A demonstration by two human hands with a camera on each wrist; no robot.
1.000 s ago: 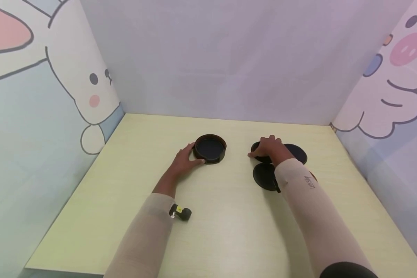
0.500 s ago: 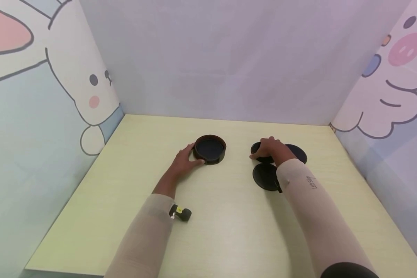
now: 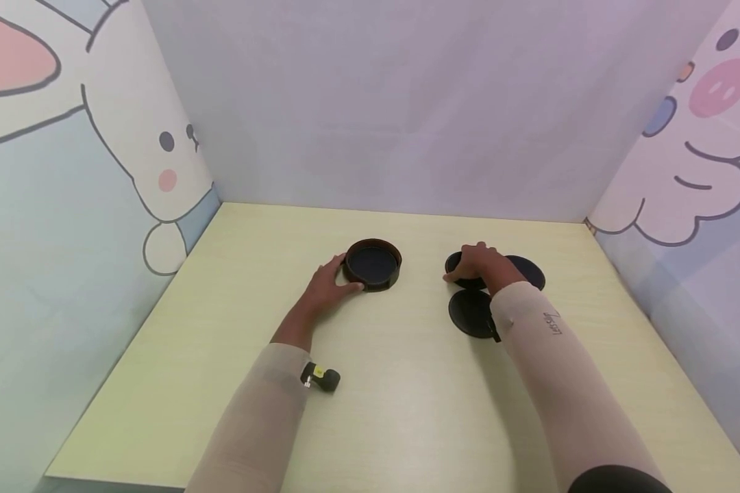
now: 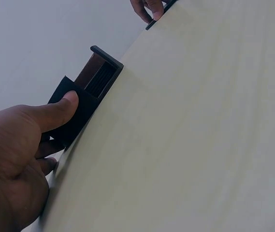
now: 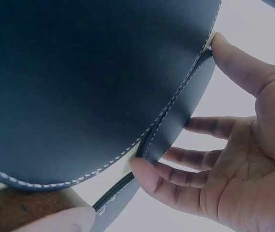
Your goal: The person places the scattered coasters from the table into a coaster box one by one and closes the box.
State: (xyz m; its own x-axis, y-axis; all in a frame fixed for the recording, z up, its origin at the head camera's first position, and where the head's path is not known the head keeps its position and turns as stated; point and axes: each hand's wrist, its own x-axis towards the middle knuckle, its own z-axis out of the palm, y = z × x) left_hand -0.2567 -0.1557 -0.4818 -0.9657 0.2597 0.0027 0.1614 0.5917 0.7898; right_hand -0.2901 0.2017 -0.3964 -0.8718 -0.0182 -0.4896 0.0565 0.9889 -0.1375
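Observation:
A round black coaster holder (image 3: 373, 266) with a brown inner wall stands on the table in the head view. My left hand (image 3: 324, 287) grips its left side, thumb on the near wall and fingers behind. Through the holder's cut-out, stacked dark layers (image 4: 101, 81) show in the left wrist view. To the right, my right hand (image 3: 481, 266) holds a black stitched coaster (image 5: 178, 106) by its edge, thumb and fingertips spread along it. A nearer coaster (image 3: 471, 313) and a farther-right coaster (image 3: 528, 271) lie beside that hand, partly under the forearm.
The pale wooden table (image 3: 395, 390) ends at a cloth back wall (image 3: 382, 109) and printed side walls. A small black wrist camera (image 3: 325, 379) sticks out from the left sleeve. A brown surface (image 5: 21, 208) shows low in the right wrist view.
My right hand and forearm have shifted very slightly right since a second ago, covering a brown edge seen earlier beside the sleeve. The left hand and holder have not moved.

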